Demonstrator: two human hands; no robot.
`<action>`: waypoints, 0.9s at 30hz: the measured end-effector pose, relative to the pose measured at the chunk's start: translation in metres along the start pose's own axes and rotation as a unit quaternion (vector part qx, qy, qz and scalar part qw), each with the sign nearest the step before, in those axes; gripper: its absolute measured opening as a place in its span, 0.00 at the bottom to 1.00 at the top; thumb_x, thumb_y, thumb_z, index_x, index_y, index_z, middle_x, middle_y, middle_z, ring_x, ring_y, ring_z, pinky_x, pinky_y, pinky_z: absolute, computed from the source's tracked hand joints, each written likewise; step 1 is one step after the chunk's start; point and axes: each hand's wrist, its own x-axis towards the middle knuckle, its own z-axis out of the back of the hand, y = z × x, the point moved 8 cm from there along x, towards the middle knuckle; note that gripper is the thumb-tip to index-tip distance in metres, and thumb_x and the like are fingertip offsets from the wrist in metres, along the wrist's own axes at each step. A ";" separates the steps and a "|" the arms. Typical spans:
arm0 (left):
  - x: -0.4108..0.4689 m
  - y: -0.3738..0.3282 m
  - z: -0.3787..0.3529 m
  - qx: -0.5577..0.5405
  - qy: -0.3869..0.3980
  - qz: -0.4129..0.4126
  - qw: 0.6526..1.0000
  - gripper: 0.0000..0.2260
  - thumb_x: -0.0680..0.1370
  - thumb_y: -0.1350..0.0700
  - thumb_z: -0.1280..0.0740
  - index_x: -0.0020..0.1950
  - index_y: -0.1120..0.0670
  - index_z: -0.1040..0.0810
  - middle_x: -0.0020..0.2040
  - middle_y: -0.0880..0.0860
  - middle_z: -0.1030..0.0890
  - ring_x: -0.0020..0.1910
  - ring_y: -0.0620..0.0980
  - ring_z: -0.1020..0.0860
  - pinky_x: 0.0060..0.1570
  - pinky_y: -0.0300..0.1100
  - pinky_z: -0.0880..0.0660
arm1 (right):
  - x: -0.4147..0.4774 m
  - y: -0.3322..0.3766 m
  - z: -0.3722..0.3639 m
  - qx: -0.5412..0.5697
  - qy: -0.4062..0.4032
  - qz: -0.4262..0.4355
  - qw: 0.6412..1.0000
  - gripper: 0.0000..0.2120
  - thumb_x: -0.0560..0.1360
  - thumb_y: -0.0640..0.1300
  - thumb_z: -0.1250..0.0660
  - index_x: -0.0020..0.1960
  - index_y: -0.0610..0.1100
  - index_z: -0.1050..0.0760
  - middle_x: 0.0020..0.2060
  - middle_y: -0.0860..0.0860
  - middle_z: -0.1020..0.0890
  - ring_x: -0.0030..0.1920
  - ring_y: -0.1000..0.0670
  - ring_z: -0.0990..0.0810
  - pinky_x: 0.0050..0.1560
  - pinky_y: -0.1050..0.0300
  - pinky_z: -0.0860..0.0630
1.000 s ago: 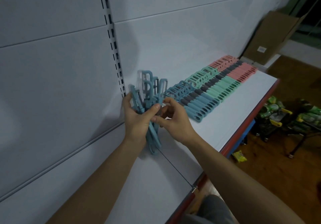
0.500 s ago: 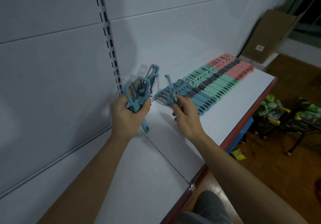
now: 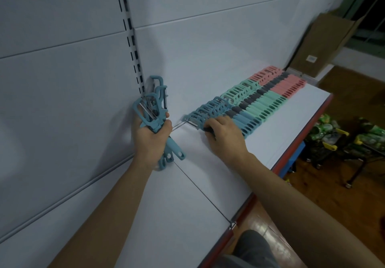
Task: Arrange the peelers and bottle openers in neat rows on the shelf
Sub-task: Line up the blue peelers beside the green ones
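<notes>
Head view, centre left: my left hand [image 3: 149,140] grips a bundle of blue peelers [image 3: 153,109], heads up, close against the back panel [image 3: 62,101]. Centre: my right hand [image 3: 224,136], fingers curled, holds one blue peeler [image 3: 194,122] at the near end of the row [image 3: 260,101] on the white shelf [image 3: 208,174]; whether it rests flat I cannot tell. The row runs blue, green, pink toward the cardboard box [image 3: 329,45], upper right.

cardboard box [image 3: 325,45], wheeled cart [image 3: 341,142], wooden floor [image 3: 343,205]
</notes>
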 end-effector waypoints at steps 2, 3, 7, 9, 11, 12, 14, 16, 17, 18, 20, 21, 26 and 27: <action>0.003 0.003 0.003 0.013 -0.005 -0.001 1.000 0.11 0.76 0.69 0.29 0.58 0.62 0.20 0.47 0.47 0.16 0.42 0.42 0.19 0.45 0.40 0.22 | 0.001 -0.004 -0.006 0.000 -0.004 -0.009 1.000 0.04 0.74 0.35 0.31 0.47 0.42 0.20 0.41 0.46 0.20 0.41 0.44 0.25 0.37 0.47 0.25; 0.003 0.004 0.003 0.015 -0.005 0.000 1.000 0.11 0.76 0.69 0.30 0.58 0.63 0.20 0.47 0.47 0.16 0.42 0.41 0.19 0.45 0.39 0.22 | 0.001 -0.006 -0.009 0.004 -0.007 -0.016 1.000 0.04 0.74 0.34 0.31 0.47 0.41 0.20 0.40 0.46 0.20 0.41 0.44 0.25 0.37 0.47 0.24; 0.004 0.004 0.001 0.015 -0.002 -0.005 1.000 0.12 0.76 0.71 0.31 0.59 0.65 0.22 0.45 0.46 0.17 0.39 0.41 0.20 0.40 0.37 0.23 | 0.001 -0.011 -0.013 0.013 -0.013 -0.033 0.999 0.04 0.75 0.34 0.31 0.47 0.41 0.18 0.40 0.46 0.20 0.42 0.44 0.25 0.39 0.49 0.25; 0.003 0.004 0.000 0.013 0.002 -0.008 1.000 0.10 0.76 0.71 0.31 0.55 0.61 0.21 0.43 0.44 0.17 0.38 0.42 0.21 0.39 0.38 0.23 | 0.001 -0.012 -0.012 0.005 -0.019 -0.027 0.999 0.04 0.75 0.35 0.30 0.47 0.41 0.18 0.39 0.46 0.20 0.41 0.44 0.25 0.40 0.50 0.26; 0.003 0.003 0.000 0.006 0.005 -0.008 1.000 0.10 0.76 0.71 0.31 0.54 0.60 0.21 0.43 0.44 0.17 0.38 0.42 0.21 0.38 0.39 0.23 | 0.002 -0.013 -0.013 -0.010 -0.030 -0.021 0.999 0.03 0.75 0.36 0.30 0.46 0.42 0.18 0.39 0.47 0.20 0.41 0.44 0.26 0.40 0.49 0.27; 0.002 0.001 -0.001 0.003 0.008 -0.009 1.000 0.11 0.76 0.71 0.31 0.54 0.60 0.21 0.43 0.44 0.16 0.38 0.43 0.21 0.38 0.40 0.23 | 0.002 -0.013 -0.013 -0.014 -0.034 -0.020 0.999 0.03 0.75 0.37 0.30 0.46 0.42 0.18 0.39 0.47 0.20 0.41 0.44 0.26 0.41 0.49 0.27; 0.001 -0.003 -0.003 -0.002 0.022 -0.015 1.000 0.11 0.76 0.72 0.32 0.53 0.58 0.21 0.45 0.45 0.15 0.37 0.44 0.21 0.37 0.40 0.23 | 0.002 -0.014 -0.015 -0.019 -0.033 -0.018 0.999 0.03 0.75 0.38 0.30 0.47 0.43 0.19 0.40 0.47 0.20 0.42 0.44 0.26 0.41 0.47 0.26; -0.001 -0.007 -0.007 -0.012 0.043 -0.017 0.999 0.10 0.77 0.71 0.32 0.52 0.58 0.20 0.48 0.49 0.14 0.37 0.47 0.20 0.39 0.42 0.22 | 0.001 -0.014 -0.016 -0.026 -0.029 -0.015 0.999 0.03 0.76 0.39 0.31 0.48 0.44 0.19 0.41 0.48 0.20 0.43 0.44 0.26 0.42 0.46 0.26; -0.001 -0.008 -0.010 -0.020 0.054 -0.015 0.998 0.09 0.77 0.71 0.31 0.52 0.58 0.20 0.49 0.50 0.14 0.38 0.48 0.19 0.41 0.44 0.20 | 0.000 -0.014 -0.016 -0.030 -0.029 -0.016 0.999 0.03 0.76 0.40 0.30 0.49 0.44 0.19 0.42 0.48 0.20 0.44 0.44 0.26 0.42 0.46 0.26; -0.003 -0.009 -0.012 -0.030 0.063 -0.011 0.998 0.09 0.77 0.70 0.31 0.52 0.58 0.20 0.50 0.52 0.14 0.40 0.50 0.18 0.44 0.45 0.19 | 0.000 -0.014 -0.014 -0.032 -0.030 -0.020 0.999 0.03 0.76 0.41 0.30 0.49 0.45 0.19 0.43 0.49 0.20 0.45 0.44 0.26 0.42 0.45 0.26; -0.006 -0.007 -0.016 -0.056 0.067 0.003 0.996 0.09 0.78 0.69 0.30 0.50 0.55 0.19 0.48 0.52 0.14 0.42 0.51 0.17 0.48 0.45 0.18 | -0.001 -0.009 -0.007 -0.021 -0.048 -0.021 0.998 0.05 0.76 0.44 0.29 0.51 0.45 0.19 0.44 0.50 0.19 0.47 0.45 0.26 0.43 0.46 0.26; -0.008 -0.006 -0.016 -0.066 0.062 0.012 0.996 0.09 0.78 0.69 0.30 0.50 0.54 0.19 0.47 0.50 0.14 0.43 0.50 0.17 0.49 0.44 0.18 | -0.001 -0.004 -0.002 0.001 -0.060 -0.010 0.998 0.06 0.77 0.45 0.30 0.52 0.45 0.19 0.44 0.50 0.19 0.46 0.46 0.26 0.44 0.47 0.26; -0.013 -0.002 -0.024 -0.040 0.058 -0.003 0.998 0.06 0.80 0.67 0.31 0.51 0.56 0.22 0.38 0.46 0.18 0.37 0.45 0.21 0.41 0.40 0.22 | -0.004 0.057 0.022 0.191 -0.011 0.067 0.979 0.11 0.78 0.53 0.29 0.53 0.45 0.23 0.42 0.54 0.22 0.41 0.55 0.26 0.43 0.63 0.28; -0.014 -0.002 -0.025 -0.030 0.054 -0.008 0.998 0.06 0.80 0.67 0.32 0.54 0.59 0.23 0.38 0.45 0.19 0.36 0.43 0.21 0.39 0.38 0.23 | -0.006 0.067 0.021 0.201 0.003 0.074 0.977 0.13 0.76 0.54 0.27 0.53 0.46 0.25 0.42 0.55 0.23 0.41 0.56 0.26 0.42 0.64 0.29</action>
